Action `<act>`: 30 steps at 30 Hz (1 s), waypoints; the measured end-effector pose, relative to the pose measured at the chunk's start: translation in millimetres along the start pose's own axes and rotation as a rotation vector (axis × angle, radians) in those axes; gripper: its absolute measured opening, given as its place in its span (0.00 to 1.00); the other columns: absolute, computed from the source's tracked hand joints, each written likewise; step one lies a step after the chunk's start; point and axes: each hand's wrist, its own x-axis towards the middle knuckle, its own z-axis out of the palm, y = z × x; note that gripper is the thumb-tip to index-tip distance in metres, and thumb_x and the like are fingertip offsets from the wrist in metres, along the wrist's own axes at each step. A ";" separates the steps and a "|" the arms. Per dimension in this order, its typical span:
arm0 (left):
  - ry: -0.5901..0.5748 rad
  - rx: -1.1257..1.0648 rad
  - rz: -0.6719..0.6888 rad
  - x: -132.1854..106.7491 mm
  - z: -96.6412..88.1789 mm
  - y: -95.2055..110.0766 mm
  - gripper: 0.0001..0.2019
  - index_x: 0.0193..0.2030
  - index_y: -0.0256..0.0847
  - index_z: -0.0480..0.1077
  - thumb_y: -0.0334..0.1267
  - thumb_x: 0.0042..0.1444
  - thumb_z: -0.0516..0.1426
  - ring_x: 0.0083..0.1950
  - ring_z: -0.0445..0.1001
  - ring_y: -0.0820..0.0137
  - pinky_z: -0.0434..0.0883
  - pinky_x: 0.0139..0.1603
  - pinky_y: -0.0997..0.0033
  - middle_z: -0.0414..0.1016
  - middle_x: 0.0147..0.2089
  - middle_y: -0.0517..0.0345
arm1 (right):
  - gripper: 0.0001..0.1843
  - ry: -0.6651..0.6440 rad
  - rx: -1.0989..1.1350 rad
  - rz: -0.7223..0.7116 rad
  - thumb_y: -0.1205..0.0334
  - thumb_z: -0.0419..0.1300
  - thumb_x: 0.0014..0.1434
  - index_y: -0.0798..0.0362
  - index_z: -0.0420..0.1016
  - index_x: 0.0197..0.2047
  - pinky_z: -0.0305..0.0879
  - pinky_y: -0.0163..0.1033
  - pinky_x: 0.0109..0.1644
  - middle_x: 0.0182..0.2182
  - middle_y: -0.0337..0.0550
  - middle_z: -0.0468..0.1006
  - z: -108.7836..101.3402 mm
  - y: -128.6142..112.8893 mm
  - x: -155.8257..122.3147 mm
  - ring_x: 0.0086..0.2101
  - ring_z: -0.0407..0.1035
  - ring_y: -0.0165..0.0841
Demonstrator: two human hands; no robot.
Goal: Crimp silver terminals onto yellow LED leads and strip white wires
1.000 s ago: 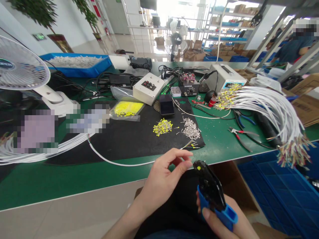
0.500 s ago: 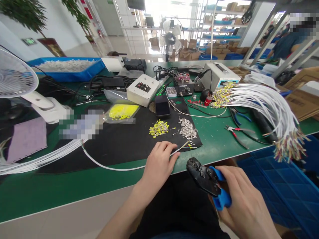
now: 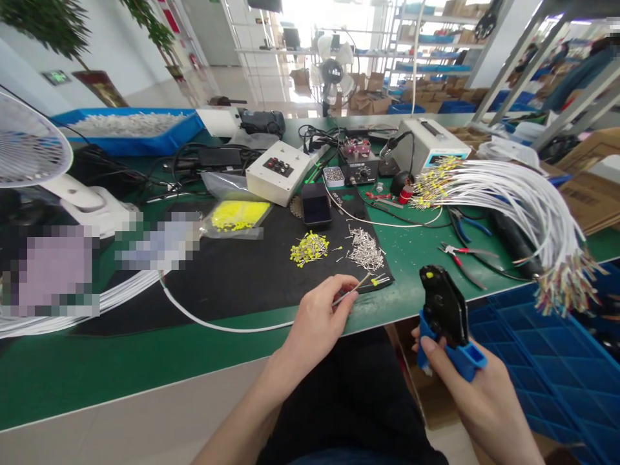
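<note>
Left hand [image 3: 317, 320] pinches the white cable's [image 3: 217, 325] stripped end at the black mat's [image 3: 232, 278] front edge. Right hand [image 3: 460, 381], at 4 o'clock, grips blue-handled crimping pliers [image 3: 444, 309]. Finished cables [image 3: 513, 200] lie at 2 o'clock; loose terminals [image 3: 365, 248] remain.

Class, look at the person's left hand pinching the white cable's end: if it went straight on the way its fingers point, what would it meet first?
Probably the pile of silver terminals on the black mat, just beyond the left hand; depth is uncertain.
</note>
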 end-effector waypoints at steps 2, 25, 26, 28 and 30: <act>-0.040 -0.165 -0.050 -3.3 -5.3 6.8 0.11 0.55 0.44 0.72 0.41 0.74 0.52 0.39 0.77 0.72 0.72 0.38 0.73 0.77 0.47 0.57 | 0.23 -0.019 0.057 0.027 0.39 0.65 0.62 0.51 0.82 0.42 0.69 0.43 0.52 0.40 0.45 0.86 1.3 -0.1 5.1 0.44 0.78 0.44; -0.100 -0.478 -0.060 -7.3 -12.8 27.6 0.09 0.51 0.46 0.80 0.43 0.71 0.59 0.46 0.74 0.71 0.68 0.46 0.72 0.76 0.45 0.57 | 0.08 0.036 0.007 -0.248 0.51 0.70 0.61 0.46 0.83 0.38 0.73 0.40 0.43 0.34 0.37 0.85 32.4 -50.3 28.8 0.36 0.80 0.38; -0.107 -0.456 -0.053 -7.4 -13.2 27.0 0.10 0.53 0.48 0.80 0.43 0.71 0.58 0.46 0.74 0.71 0.68 0.47 0.72 0.76 0.46 0.58 | 0.07 0.030 -0.003 -0.271 0.52 0.70 0.61 0.45 0.83 0.38 0.73 0.39 0.43 0.35 0.37 0.85 32.9 -50.1 29.9 0.38 0.80 0.38; -0.101 -0.412 -0.045 -7.4 -13.4 26.4 0.11 0.55 0.51 0.80 0.43 0.72 0.57 0.46 0.75 0.71 0.68 0.47 0.71 0.76 0.45 0.58 | 0.07 0.022 -0.018 -0.303 0.52 0.70 0.61 0.45 0.83 0.38 0.73 0.39 0.44 0.36 0.37 0.85 34.3 -48.6 32.1 0.39 0.80 0.37; -0.062 -0.388 -0.053 -7.4 -12.8 26.9 0.11 0.54 0.51 0.80 0.43 0.72 0.57 0.46 0.75 0.71 0.68 0.46 0.71 0.76 0.45 0.58 | 0.07 0.041 -0.017 -0.288 0.52 0.70 0.61 0.44 0.83 0.38 0.73 0.39 0.46 0.36 0.37 0.85 36.0 -46.3 34.0 0.41 0.80 0.38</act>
